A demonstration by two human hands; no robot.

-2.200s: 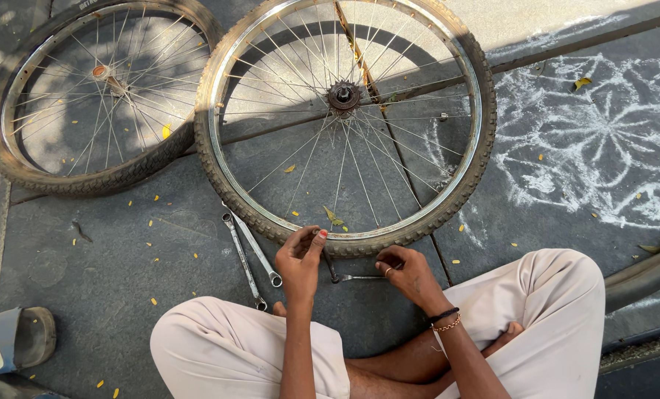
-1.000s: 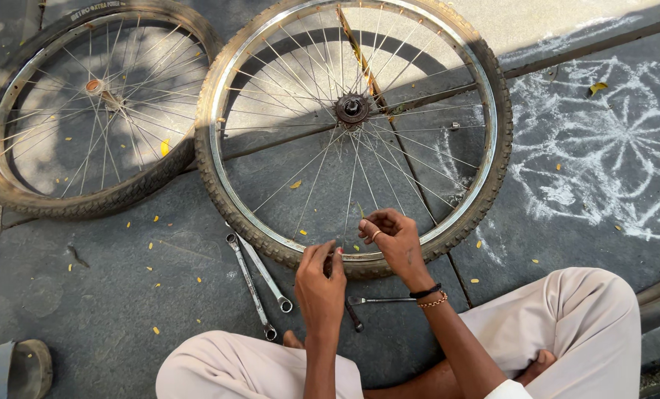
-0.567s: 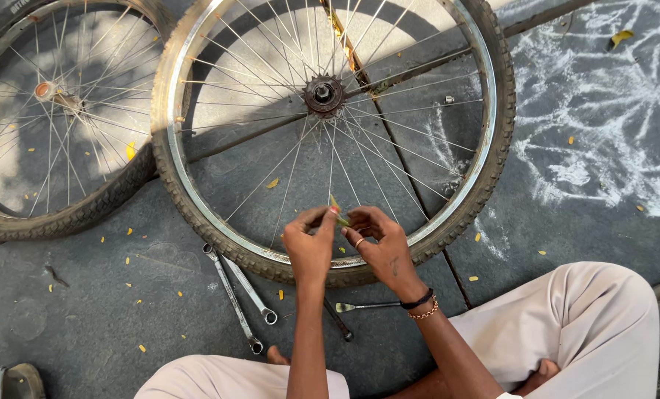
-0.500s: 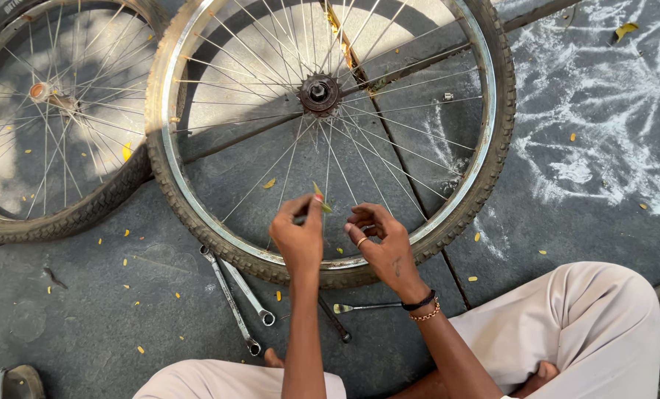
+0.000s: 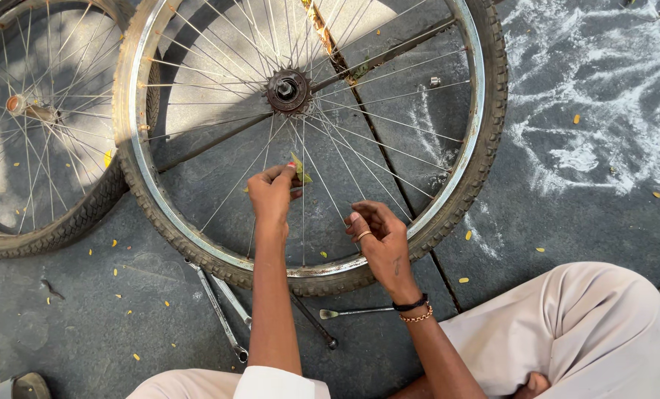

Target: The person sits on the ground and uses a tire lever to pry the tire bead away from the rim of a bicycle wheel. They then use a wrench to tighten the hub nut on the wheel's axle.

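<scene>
A: Left hand (image 5: 272, 193) up over the spokes, fingers pinched on a small yellow-green leaf (image 5: 299, 170), just near of the hub (image 5: 288, 89).

B: Right hand (image 5: 378, 240) hovering over the near rim, fingers loosely curled, gripping nothing. Ring on one finger, bracelets at the wrist.

A: Big wheel (image 5: 485, 148) lying flat on the dark ground. Second wheel (image 5: 71, 222) to the left, its tyre tucked under the big one's edge.

B: Two wrenches (image 5: 223, 314) near left of the big wheel, a thinner tool (image 5: 352, 312) right of them. No boxes or trays. White chalk pattern (image 5: 603, 111) far right.
</scene>
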